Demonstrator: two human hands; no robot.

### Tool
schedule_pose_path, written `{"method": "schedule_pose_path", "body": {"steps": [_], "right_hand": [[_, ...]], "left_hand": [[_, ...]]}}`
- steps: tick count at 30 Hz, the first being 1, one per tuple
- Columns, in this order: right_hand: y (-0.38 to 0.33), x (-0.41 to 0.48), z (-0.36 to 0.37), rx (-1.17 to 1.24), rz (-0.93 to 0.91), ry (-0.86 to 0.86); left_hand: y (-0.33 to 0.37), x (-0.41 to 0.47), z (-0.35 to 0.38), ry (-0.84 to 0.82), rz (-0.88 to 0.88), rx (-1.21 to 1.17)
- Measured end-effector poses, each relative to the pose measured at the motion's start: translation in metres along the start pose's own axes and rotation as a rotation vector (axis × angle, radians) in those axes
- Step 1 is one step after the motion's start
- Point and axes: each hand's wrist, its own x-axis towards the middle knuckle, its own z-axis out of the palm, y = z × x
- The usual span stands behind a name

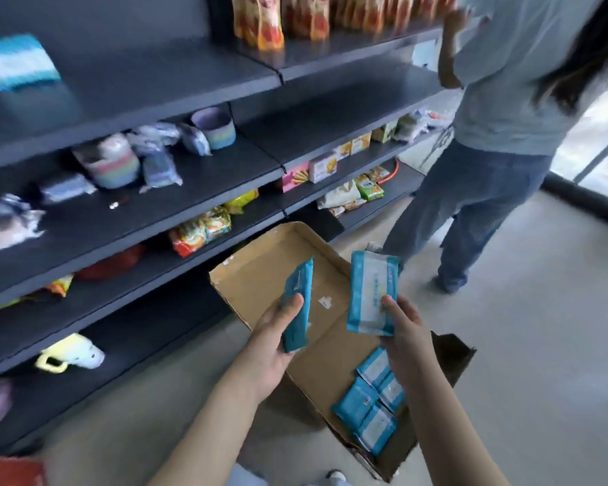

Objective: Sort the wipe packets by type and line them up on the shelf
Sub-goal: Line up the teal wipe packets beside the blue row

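Now our left hand (278, 331) grips a blue wipe packet (297, 303), thumb laid across its front and fingers curled behind. The packet is turned nearly edge-on to us and leans slightly to the right. Our right hand (406, 331) holds a blue-and-white wipe packet (371, 292) by its lower end, thumb pressed on the printed face, which looks toward us. The two packets stand side by side, apart, with a gap between them.

Below both hands an open cardboard box (260, 271) lies on the pale floor (541, 345), its long flap reaching toward the shelving. In the box's near right part, under our right wrist, a cluster of spare wipe packets (372, 408) lies overlapping.

Just left of the box we see the dark shelf unit (190, 82). Its middle tier carries pastel cups (215, 129) and blurred wrapped goods, and the tiers below hold snack bags (204, 229). A blue-and-white striped pack (15, 63) sits on an upper tier at far left.

Farther right another person (499, 100) in a light top and jeans stands at the shelves, one arm raised to the top tier.
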Motion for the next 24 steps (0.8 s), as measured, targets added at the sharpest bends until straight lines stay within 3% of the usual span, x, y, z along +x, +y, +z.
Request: {"method": "schedule_pose_path", "body": {"steps": [10, 16, 19, 24], "right_hand": [[0.041, -0.049, 0.207, -0.136, 0.053, -0.284], [0.083, -0.08, 0.322, -0.09, 0.107, -0.478], [0.088, -0.085, 0.364, -0.036, 0.111, -0.496], [0.08, -0.061, 0.426, 0.066, 0.144, -0.446]], "left_hand": [[0.109, -0.091, -0.156, 0.032, 0.095, -0.406], [0.172, -0.124, -0.254, 0.16, 0.228, -0.311], [0.198, -0.132, -0.285, 0.2, 0.269, -0.302], [0.253, -0.116, -0.315, 0.318, 0.285, -0.069]]}}
